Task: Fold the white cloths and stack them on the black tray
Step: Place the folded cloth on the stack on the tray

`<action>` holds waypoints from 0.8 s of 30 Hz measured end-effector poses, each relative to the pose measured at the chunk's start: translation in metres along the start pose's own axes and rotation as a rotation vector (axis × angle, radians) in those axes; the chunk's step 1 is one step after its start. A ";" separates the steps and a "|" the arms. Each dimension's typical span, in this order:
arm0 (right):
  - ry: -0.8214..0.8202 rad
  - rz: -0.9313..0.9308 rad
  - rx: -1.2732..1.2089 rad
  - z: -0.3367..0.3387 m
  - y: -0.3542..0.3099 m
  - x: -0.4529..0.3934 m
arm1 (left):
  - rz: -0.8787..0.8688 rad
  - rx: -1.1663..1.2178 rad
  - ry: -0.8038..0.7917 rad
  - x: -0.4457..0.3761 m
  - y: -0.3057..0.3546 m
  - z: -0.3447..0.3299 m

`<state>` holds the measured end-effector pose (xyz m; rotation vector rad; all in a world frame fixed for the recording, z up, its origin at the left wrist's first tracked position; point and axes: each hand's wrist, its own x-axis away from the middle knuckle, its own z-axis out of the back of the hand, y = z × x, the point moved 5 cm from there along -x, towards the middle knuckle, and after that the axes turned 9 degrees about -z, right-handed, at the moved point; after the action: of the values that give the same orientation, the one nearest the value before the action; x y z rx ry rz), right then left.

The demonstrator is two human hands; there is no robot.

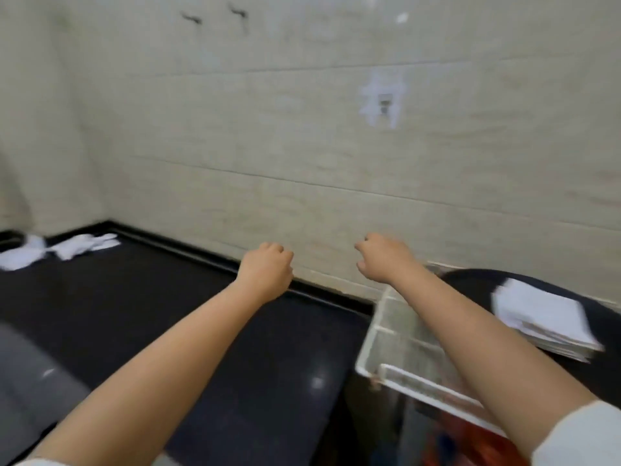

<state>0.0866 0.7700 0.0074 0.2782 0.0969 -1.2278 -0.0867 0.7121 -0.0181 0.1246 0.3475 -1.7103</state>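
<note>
A stack of folded white cloths lies on the black tray at the right. Loose unfolded white cloths lie at the far left corner of the black counter. My left hand is stretched out over the counter's back edge, its fingers curled into a fist with nothing visible in it. My right hand reaches out beside it near the wall, fingers curled loosely and empty. The whole view is blurred by motion.
A clear acrylic box stands under my right forearm, between the counter and the tray. Something red shows below it. A tiled wall rises right behind the counter. A grey shape sits at the lower left.
</note>
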 end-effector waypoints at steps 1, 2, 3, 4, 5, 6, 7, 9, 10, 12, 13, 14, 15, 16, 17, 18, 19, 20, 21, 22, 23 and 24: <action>0.014 0.051 -0.041 0.005 -0.042 -0.010 | 0.069 -0.026 -0.003 0.021 -0.039 0.002; 0.029 0.098 -0.088 0.010 -0.085 -0.020 | 0.140 -0.047 -0.007 0.043 -0.079 0.003; 0.043 0.142 -0.135 0.015 -0.130 -0.027 | 0.211 -0.058 -0.013 0.067 -0.119 0.004; 0.056 0.185 -0.177 0.020 -0.176 -0.034 | 0.278 -0.064 -0.026 0.092 -0.158 0.003; 0.065 0.230 -0.217 0.025 -0.223 -0.038 | 0.335 -0.075 -0.043 0.118 -0.196 0.004; 0.064 0.275 -0.257 0.030 -0.270 -0.042 | 0.384 -0.091 -0.066 0.143 -0.232 0.004; 0.058 0.321 -0.298 0.035 -0.316 -0.044 | 0.429 -0.112 -0.087 0.168 -0.266 0.005; 0.060 0.412 -0.370 0.046 -0.402 -0.044 | 0.519 -0.145 -0.131 0.216 -0.329 0.007; 0.065 0.452 -0.403 0.052 -0.442 -0.042 | 0.558 -0.154 -0.145 0.238 -0.356 0.008; 0.072 0.530 -0.456 0.063 -0.519 -0.040 | 0.629 -0.172 -0.153 0.279 -0.410 0.010; 0.074 0.564 -0.464 0.067 -0.549 -0.040 | 0.654 -0.179 -0.148 0.294 -0.433 0.010; 0.075 0.593 -0.465 0.070 -0.576 -0.041 | 0.671 -0.190 -0.150 0.306 -0.453 0.008; 0.073 0.616 -0.468 0.070 -0.605 -0.045 | 0.690 -0.200 -0.159 0.318 -0.475 0.004; 0.063 0.632 -0.469 0.070 -0.632 -0.050 | 0.711 -0.203 -0.167 0.329 -0.497 -0.002; 0.039 0.646 -0.465 0.067 -0.658 -0.056 | 0.731 -0.205 -0.178 0.338 -0.519 -0.009; 0.011 0.662 -0.452 0.063 -0.684 -0.064 | 0.752 -0.204 -0.191 0.346 -0.540 -0.018; -0.013 0.676 -0.432 0.057 -0.709 -0.073 | 0.771 -0.202 -0.202 0.353 -0.561 -0.028; -0.030 0.687 -0.410 0.051 -0.733 -0.083 | 0.789 -0.198 -0.210 0.358 -0.583 -0.039; -0.042 0.693 -0.395 0.044 -0.756 -0.095 | 0.806 -0.190 -0.219 0.361 -0.604 -0.050; -0.051 0.694 -0.388 0.038 -0.777 -0.109 | 0.818 -0.180 -0.225 0.361 -0.626 -0.060; -0.060 0.694 -0.386 0.031 -0.798 -0.124 | 0.826 -0.169 -0.233 0.360 -0.649 -0.069; -0.071 0.694 -0.385 0.024 -0.819 -0.141 | 0.833 -0.164 -0.241 0.358 -0.672 -0.079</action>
<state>-0.7309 0.6407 -0.0672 -0.0730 0.1569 -0.5105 -0.8150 0.4858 -0.0854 -0.0568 0.2077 -0.8560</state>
